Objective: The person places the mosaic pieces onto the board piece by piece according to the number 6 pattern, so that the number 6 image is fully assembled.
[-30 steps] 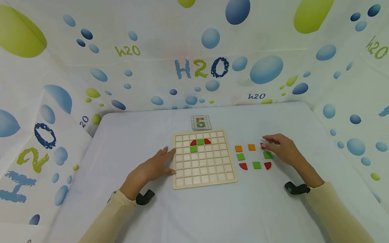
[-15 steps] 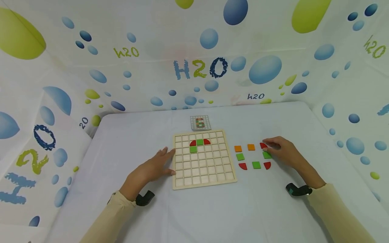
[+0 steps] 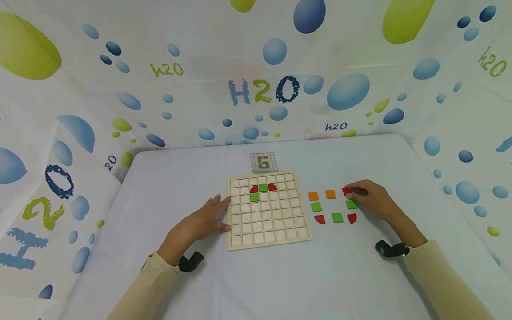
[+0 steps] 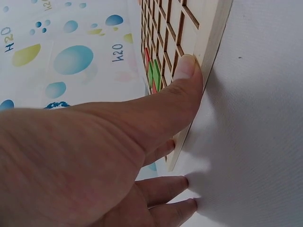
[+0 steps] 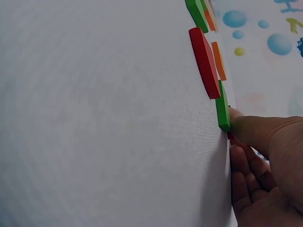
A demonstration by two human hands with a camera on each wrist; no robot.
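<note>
A wooden grid board [image 3: 264, 218] lies on the table; two red quarter-round tiles and two green square tiles sit in its upper cells. My left hand [image 3: 204, 218] rests at the board's left edge. In the left wrist view its thumb [image 4: 182, 78] lies on the board's rim, the fingers extended. Right of the board, my right hand [image 3: 372, 198] pinches a red quarter-round tile [image 3: 346, 191] between thumb and fingers, at the table surface. A green square tile [image 3: 351, 204] lies just below it. In the right wrist view the hand [image 5: 265, 165] mostly hides the pinched tile.
Loose tiles lie right of the board: two orange squares [image 3: 330, 194], green squares [image 3: 338, 218] and red quarter-rounds [image 3: 319, 219]. Behind the board is a small pattern card [image 3: 264, 162] with a coloured figure on a grid. A printed cloth [image 3: 180, 98] hangs behind the table.
My right hand's thumb and fingers have closed in on the red quarter-round tile and now pinch it. The left hand has stayed at the board's edge.
</note>
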